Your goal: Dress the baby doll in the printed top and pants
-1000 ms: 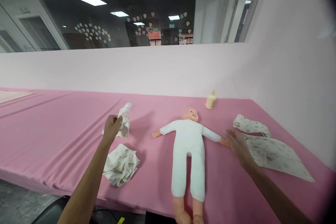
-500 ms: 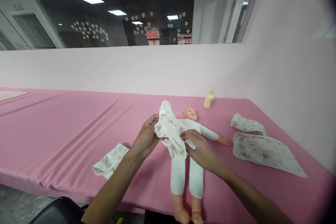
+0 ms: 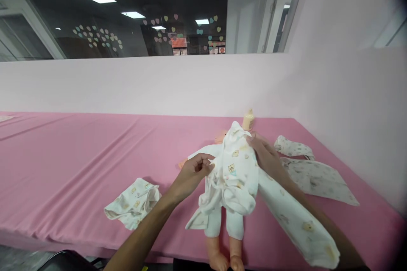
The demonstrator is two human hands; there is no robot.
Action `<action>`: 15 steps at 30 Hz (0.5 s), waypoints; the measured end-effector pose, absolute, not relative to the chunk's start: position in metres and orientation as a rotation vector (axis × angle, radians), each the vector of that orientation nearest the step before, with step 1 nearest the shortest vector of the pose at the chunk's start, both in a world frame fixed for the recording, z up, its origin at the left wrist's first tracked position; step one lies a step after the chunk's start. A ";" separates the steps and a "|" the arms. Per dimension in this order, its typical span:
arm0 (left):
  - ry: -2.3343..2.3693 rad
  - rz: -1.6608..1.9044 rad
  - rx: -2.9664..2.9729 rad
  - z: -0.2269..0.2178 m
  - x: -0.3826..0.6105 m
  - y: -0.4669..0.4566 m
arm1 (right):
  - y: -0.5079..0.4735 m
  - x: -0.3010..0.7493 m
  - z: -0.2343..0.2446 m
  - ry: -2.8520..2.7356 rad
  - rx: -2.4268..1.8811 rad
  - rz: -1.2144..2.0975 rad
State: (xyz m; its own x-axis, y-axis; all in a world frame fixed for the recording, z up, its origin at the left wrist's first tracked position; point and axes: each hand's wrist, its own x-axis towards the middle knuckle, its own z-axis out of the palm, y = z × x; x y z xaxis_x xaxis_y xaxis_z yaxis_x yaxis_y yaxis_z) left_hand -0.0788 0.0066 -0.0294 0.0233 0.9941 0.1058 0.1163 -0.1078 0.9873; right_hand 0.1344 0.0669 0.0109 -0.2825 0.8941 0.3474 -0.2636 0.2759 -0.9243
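Observation:
A baby doll in a white bodysuit (image 3: pixel 235 224) lies on its back on the pink-covered table (image 3: pixel 79 156). Over its chest and head hangs a white baby garment with small bear prints (image 3: pixel 237 169). My left hand (image 3: pixel 192 173) pinches the garment's left edge. My right hand (image 3: pixel 265 154) grips its upper right part near the collar, and one sleeve drapes over my right forearm (image 3: pixel 295 220). Most of the doll's head is hidden behind the cloth.
A crumpled printed garment (image 3: pixel 133 203) lies to the left of the doll. Two patterned cloths (image 3: pixel 314 173) lie at the right near the pink wall. A small cream bottle (image 3: pixel 248 119) stands behind the doll. The table's front edge runs just below the doll's feet.
The garment went from my left hand alone to both hands, moved over the doll and has spread open across its chest. My right hand has shifted up to the collar.

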 end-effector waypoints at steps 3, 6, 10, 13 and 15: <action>1.269 1.183 1.472 -0.029 -0.089 0.007 | 0.072 0.156 0.014 -1.460 -0.662 1.223; 1.370 1.255 1.451 -0.026 -0.103 0.004 | 0.082 0.184 0.002 -1.573 -0.732 1.206; 1.450 1.431 1.333 -0.020 -0.114 0.000 | 0.094 0.208 -0.025 -1.835 -0.948 1.115; 1.379 1.517 1.214 -0.018 -0.108 0.000 | 0.091 0.202 -0.044 -1.929 -1.070 1.006; 1.310 1.528 1.189 -0.017 -0.098 0.000 | 0.082 0.186 -0.054 -1.937 -1.045 0.982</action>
